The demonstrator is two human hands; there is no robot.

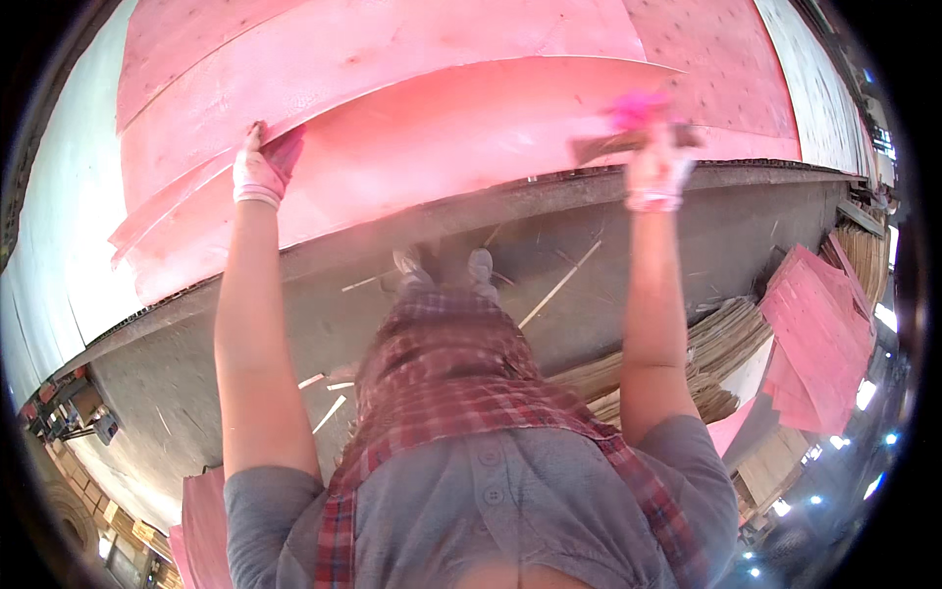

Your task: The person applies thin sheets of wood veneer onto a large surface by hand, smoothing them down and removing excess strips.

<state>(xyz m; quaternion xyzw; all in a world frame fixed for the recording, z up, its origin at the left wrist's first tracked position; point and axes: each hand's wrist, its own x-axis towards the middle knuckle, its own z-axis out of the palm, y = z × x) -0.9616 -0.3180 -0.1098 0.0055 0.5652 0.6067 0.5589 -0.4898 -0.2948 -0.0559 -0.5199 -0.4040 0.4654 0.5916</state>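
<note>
My left hand [261, 173], in a white glove stained pink, is closed on the edge of a thin pink veneer sheet [432, 123]. The sheet's long edge curls up from the pink sheets under it. Toward the right end of this sheet, my right hand [655, 172] is smeared by motion. It wears a similar glove, with bright pink around the fingers. A brown flat piece [606, 147] sticks out from both sides of that hand, apparently in its grasp; its exact kind is too blurred to tell.
More pink sheets [392, 44] cover the table, with pale sheets [64, 187] at the left. The table's front edge [540, 196] runs before my feet. Wood strips [559, 285] litter the floor. Stacked veneer [721, 344] and pink sheets [814, 314] stand at right.
</note>
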